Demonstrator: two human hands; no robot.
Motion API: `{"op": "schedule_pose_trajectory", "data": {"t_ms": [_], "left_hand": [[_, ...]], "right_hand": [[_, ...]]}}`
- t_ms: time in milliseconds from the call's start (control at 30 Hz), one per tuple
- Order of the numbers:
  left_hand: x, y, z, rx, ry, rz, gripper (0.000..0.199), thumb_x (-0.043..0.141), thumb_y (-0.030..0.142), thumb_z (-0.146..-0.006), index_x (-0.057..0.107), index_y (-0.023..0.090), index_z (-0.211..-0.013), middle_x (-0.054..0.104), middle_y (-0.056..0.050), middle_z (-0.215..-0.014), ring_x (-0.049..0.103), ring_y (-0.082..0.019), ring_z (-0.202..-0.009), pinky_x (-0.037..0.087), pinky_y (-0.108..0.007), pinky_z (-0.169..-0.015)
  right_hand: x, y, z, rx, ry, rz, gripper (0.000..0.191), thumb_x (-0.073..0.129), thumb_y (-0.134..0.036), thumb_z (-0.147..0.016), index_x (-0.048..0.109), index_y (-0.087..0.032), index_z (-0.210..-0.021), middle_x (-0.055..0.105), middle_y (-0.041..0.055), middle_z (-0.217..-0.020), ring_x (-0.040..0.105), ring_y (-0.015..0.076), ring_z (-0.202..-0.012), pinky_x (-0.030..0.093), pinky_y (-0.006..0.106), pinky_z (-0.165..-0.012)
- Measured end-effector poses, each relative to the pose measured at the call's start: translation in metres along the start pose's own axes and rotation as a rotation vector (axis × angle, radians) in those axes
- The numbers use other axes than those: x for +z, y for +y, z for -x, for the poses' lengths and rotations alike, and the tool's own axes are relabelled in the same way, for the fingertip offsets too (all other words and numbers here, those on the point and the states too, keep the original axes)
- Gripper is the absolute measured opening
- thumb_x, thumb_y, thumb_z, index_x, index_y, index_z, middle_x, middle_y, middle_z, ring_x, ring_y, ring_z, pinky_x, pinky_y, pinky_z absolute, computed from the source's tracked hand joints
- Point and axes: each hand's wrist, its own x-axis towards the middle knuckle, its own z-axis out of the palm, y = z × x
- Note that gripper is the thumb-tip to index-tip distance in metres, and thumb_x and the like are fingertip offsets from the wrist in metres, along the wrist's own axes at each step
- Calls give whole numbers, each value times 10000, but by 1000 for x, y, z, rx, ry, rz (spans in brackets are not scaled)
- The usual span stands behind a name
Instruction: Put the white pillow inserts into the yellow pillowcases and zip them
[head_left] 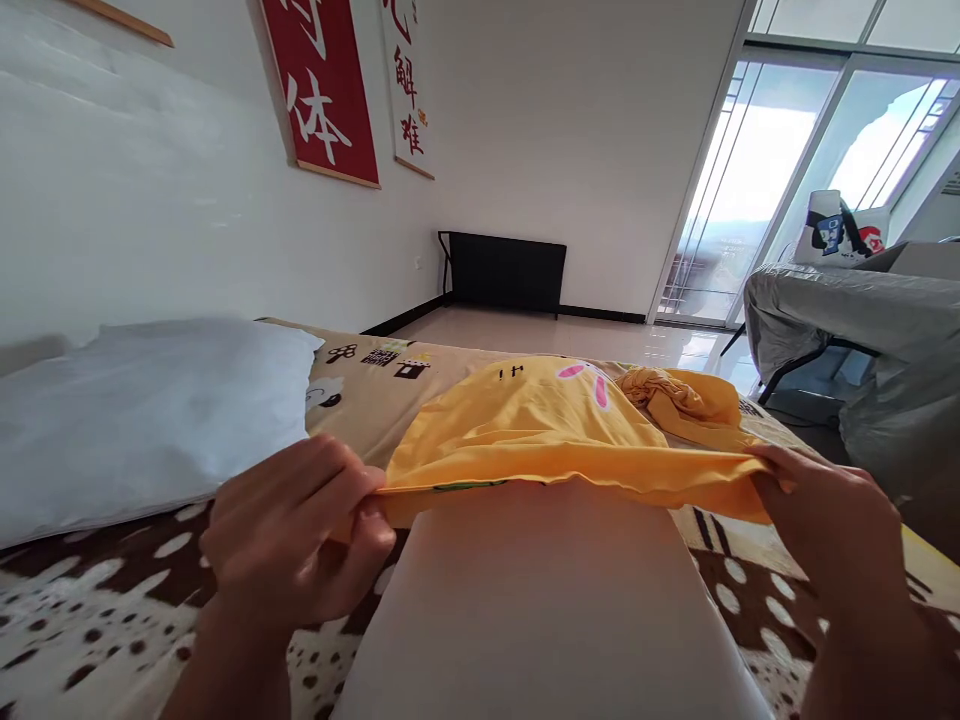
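Observation:
A yellow pillowcase (480, 415) with "HI" and pink rabbit ears printed on it covers the far part of a white pillow (555, 610). My left hand (300, 530) is closed on the left corner of the pillowcase's open edge. At the other end of that edge, my right hand (825, 520) grips the cloth. Between the two hands the edge is stretched nearly straight across the pillow. The pillow's near part lies bare towards me, and its far end is hidden inside the cloth.
Another white pillow (157, 410) lies to the left on the patterned blanket (97, 610). A bunched yellow cloth (667, 395) rests beyond my right hand. Further right stands a table under a grey cover (847, 300). A black folded panel (506, 272) leans by the far wall.

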Motion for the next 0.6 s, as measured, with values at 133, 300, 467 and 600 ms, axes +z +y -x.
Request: {"op": "schedule_pose_trajectory", "data": {"t_ms": [133,300,467,600], "left_hand": [[2,-20,-1,-35,-241,-50,90,508,131,-745,473,209,-772,470,-2,-656,422,-148,-621,369,-282,-566],[33,-69,16,-318,-422,-52,204,432,327,-872,571,194,-806,580,-28,-756,512,-187,-782,402,-326,-756],[64,-82,31,-697,-275,73,339,488,481,-817,643,185,-760,510,-12,-732,468,-127,-633,387,-259,-618],[63,-70,25,-1093,-196,192,324,643,476,-698,703,167,-775,507,18,-573,396,-99,-504,329,-248,-496]], "right_hand": [[28,4,-23,123,-64,-325,348,472,-441,-752,710,-223,-884,701,58,-727,588,198,-620,375,299,-583],[71,14,-35,379,-8,-579,462,569,-560,-677,716,-151,-832,693,70,-698,609,218,-668,414,284,-585],[99,23,-34,328,-104,-568,438,512,-543,-710,698,-147,-731,673,91,-641,574,221,-607,391,300,-543],[107,26,-34,209,-206,-415,425,480,-537,-717,651,-175,-573,605,68,-547,499,185,-536,328,299,-518]]}}
